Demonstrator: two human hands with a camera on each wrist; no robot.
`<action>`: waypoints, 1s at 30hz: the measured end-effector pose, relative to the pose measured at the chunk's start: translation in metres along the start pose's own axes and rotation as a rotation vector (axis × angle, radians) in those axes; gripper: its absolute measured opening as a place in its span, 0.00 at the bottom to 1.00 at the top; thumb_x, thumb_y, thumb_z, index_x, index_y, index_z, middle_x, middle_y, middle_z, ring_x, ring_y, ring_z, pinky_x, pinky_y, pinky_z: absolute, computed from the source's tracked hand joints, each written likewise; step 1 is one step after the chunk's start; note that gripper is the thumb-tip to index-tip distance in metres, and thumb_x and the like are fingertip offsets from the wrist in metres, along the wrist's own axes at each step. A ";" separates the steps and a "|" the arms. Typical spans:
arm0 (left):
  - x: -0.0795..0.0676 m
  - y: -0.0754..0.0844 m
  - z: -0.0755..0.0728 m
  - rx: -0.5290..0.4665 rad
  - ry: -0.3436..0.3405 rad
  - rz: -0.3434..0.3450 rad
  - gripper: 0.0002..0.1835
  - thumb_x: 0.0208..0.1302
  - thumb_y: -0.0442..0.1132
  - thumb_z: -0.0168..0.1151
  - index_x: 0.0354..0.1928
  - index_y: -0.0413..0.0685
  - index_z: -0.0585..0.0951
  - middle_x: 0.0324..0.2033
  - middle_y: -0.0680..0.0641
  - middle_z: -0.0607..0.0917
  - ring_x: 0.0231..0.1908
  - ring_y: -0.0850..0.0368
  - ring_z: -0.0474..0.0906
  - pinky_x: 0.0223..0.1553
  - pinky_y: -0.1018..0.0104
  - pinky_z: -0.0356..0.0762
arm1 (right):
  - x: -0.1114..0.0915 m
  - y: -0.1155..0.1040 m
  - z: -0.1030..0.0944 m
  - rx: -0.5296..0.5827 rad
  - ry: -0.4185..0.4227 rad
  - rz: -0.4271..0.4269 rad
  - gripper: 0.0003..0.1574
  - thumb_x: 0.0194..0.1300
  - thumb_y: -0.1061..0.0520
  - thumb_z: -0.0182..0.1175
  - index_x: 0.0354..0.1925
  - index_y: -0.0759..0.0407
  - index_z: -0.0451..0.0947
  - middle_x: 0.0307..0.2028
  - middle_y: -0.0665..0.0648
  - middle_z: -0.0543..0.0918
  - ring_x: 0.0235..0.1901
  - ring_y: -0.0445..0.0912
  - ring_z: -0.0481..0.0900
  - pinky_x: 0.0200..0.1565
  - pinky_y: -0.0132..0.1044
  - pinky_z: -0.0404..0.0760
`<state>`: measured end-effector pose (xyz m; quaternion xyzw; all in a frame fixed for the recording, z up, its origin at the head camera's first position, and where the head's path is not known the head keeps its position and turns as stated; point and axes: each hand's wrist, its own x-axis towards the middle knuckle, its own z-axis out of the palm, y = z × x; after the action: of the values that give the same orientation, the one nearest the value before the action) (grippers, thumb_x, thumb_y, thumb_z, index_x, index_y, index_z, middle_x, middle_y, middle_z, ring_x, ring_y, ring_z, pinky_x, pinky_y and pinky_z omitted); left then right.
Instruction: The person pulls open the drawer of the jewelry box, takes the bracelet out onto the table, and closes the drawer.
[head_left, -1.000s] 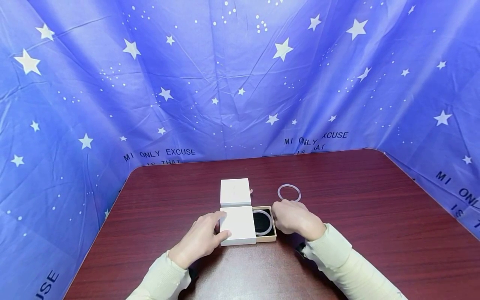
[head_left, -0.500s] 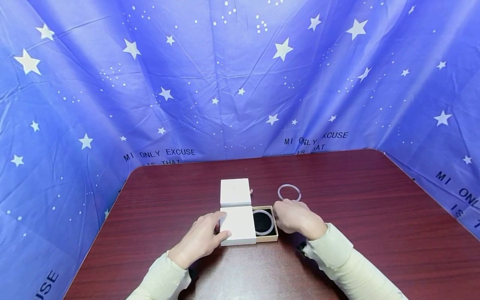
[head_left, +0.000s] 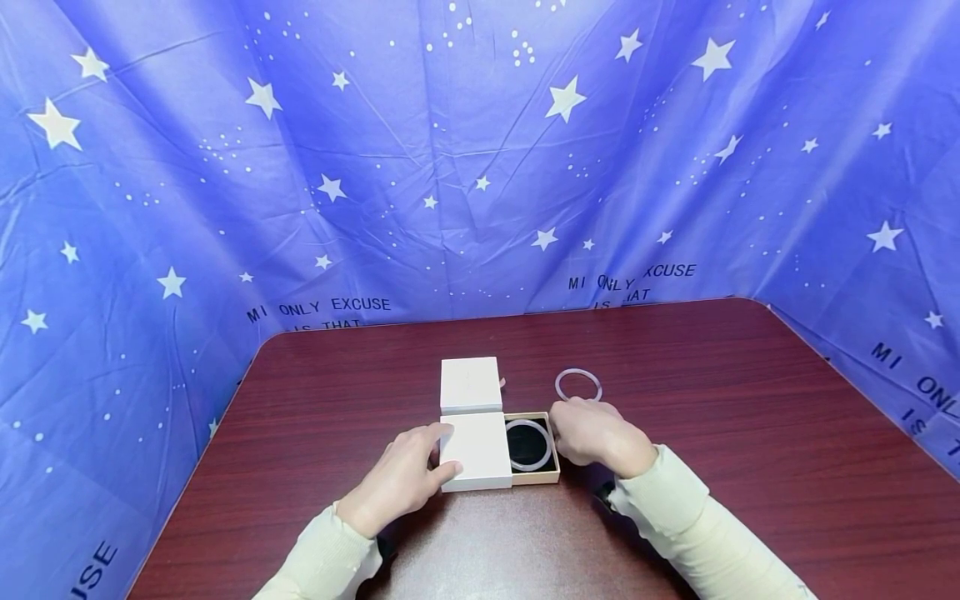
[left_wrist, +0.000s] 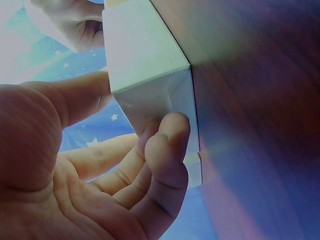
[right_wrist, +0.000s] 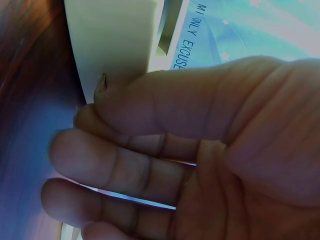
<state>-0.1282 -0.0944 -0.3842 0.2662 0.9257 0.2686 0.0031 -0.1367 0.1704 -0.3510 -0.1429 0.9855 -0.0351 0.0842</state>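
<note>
A white drawer box (head_left: 474,450) lies on the table with its tray (head_left: 557,467) slid partly out to the right. Inside the tray, a pale bangle (head_left: 548,446) rests on black padding. My left hand (head_left: 397,475) grips the sleeve's left end, thumb on the top edge and fingers curled against the end face (left_wrist: 150,97). At the tray's right end, my right hand (head_left: 600,435) pinches a small pull tab (right_wrist: 102,84) between thumb and forefinger, the other fingers loosely bent. The tab is hidden by the hand in the head view.
A second white box (head_left: 470,383) with a pink ribbon tab (head_left: 502,384) lies right behind the first. Another pale lavender bangle (head_left: 579,371) lies on the dark red table (head_left: 712,375) beyond my right hand. Blue star-printed cloth (head_left: 420,150) hangs around the table.
The tray has slid slightly further right out of the sleeve along with my right hand, showing more of the bangle inside. My left hand and the sleeve have stayed in place.
</note>
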 end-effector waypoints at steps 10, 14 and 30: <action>0.000 0.000 0.001 0.011 0.029 0.040 0.13 0.58 0.42 0.68 0.33 0.50 0.72 0.20 0.55 0.72 0.22 0.65 0.66 0.24 0.68 0.65 | 0.000 0.003 0.001 -0.008 0.005 -0.008 0.16 0.54 0.63 0.56 0.14 0.50 0.68 0.16 0.48 0.70 0.22 0.43 0.70 0.25 0.46 0.72; 0.000 -0.001 0.001 0.012 0.023 0.032 0.13 0.58 0.43 0.68 0.33 0.50 0.71 0.20 0.55 0.72 0.22 0.65 0.66 0.24 0.68 0.65 | 0.000 0.004 0.000 -0.008 0.010 0.000 0.16 0.53 0.64 0.57 0.14 0.50 0.69 0.17 0.49 0.71 0.22 0.43 0.71 0.25 0.47 0.72; -0.001 -0.001 0.001 0.007 0.019 0.029 0.12 0.58 0.43 0.68 0.34 0.50 0.72 0.19 0.58 0.70 0.21 0.65 0.66 0.24 0.68 0.65 | 0.001 0.008 -0.001 -0.017 -0.006 0.032 0.15 0.53 0.63 0.56 0.14 0.51 0.68 0.19 0.51 0.72 0.24 0.44 0.72 0.25 0.47 0.72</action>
<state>-0.1279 -0.0947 -0.3853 0.2768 0.9228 0.2678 -0.0105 -0.1400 0.1775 -0.3511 -0.1280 0.9877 -0.0253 0.0863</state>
